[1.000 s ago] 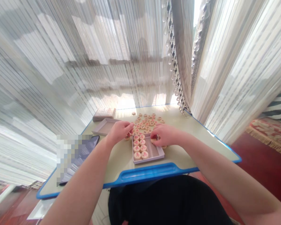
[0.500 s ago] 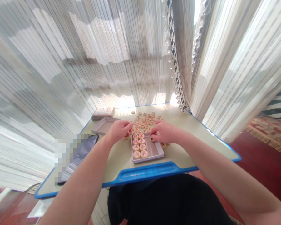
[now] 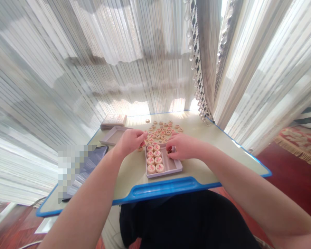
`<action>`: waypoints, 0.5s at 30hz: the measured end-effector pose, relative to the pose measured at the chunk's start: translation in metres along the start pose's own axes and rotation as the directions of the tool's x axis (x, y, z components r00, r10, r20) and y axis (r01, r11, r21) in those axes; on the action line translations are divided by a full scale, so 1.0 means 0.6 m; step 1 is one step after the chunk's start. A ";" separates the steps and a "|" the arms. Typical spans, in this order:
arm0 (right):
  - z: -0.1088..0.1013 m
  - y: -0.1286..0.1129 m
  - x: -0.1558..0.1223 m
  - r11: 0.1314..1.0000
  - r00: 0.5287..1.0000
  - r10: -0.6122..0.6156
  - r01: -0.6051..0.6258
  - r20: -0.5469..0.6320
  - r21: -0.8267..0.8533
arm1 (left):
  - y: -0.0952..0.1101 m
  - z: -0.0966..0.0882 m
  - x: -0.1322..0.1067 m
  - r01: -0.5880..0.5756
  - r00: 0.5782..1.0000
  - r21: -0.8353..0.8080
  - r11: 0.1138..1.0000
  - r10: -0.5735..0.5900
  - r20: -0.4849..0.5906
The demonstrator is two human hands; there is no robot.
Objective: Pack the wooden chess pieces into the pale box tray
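An open shallow box lies near the front of the table. Its left side holds two columns of round Chinese chess pieces with red characters, while bare floor shows on its right side. My right hand is over the box's right part, fingers closed on a Chinese chess piece with a dark character. At the box's far left corner, my left hand has its fingers pinched together; what is between them, if anything, is hidden. Behind the box many loose pieces are scattered, some with red and some with dark characters.
An empty-looking box lid lies at the left, in front of a closed box. A dark tablet-like device, partly pixelated, rests on the table's left. The table has a blue front rim. Curtains hang behind.
My right hand keeps hold of the dark-character piece, its fingers now covering more of it. My left hand stays pinched by the box corner. The view has shifted slightly.
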State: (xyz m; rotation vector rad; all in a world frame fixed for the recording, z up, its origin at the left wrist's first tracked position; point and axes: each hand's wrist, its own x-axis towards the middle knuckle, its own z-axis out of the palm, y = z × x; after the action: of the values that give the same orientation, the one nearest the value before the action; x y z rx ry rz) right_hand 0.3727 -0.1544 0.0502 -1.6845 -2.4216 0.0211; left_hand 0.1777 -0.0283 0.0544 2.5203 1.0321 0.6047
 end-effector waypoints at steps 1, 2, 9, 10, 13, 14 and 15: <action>0.000 0.000 0.000 0.999 0.999 0.029 -0.029 -0.025 -0.034 | 0.000 0.000 0.000 -0.002 1.000 0.012 1.000 0.002 -0.003; 0.000 0.000 0.000 0.997 0.997 0.048 -0.051 -0.055 -0.063 | 0.000 0.000 0.000 -0.007 1.000 0.030 1.000 0.007 -0.006; 0.000 0.004 -0.008 1.000 0.997 -0.015 0.013 -0.074 -0.027 | 0.002 -0.002 -0.001 -0.034 0.999 0.120 0.992 0.037 -0.017; 0.002 0.005 -0.008 1.000 0.998 -0.013 0.012 -0.061 -0.023 | 0.002 -0.003 -0.001 -0.035 0.999 0.122 0.992 0.038 -0.017; 0.005 0.008 -0.004 1.000 0.998 0.010 -0.012 -0.062 -0.026 | 0.002 -0.003 -0.001 -0.038 0.999 0.133 0.990 0.041 -0.019; 0.005 0.009 -0.002 0.999 0.998 0.020 -0.023 -0.064 -0.033 | 0.002 -0.003 -0.001 -0.039 0.999 0.134 0.990 0.042 -0.020; 0.005 0.009 -0.001 0.998 0.997 0.033 -0.036 -0.064 -0.044 | 0.003 -0.003 -0.001 -0.041 0.999 0.135 0.990 0.044 -0.022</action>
State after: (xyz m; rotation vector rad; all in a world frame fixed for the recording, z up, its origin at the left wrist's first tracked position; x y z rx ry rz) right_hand 0.3776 -0.1528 0.0466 -1.7186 -2.3643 -0.0818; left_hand 0.1771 -0.0296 0.0566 2.6643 1.0639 0.5987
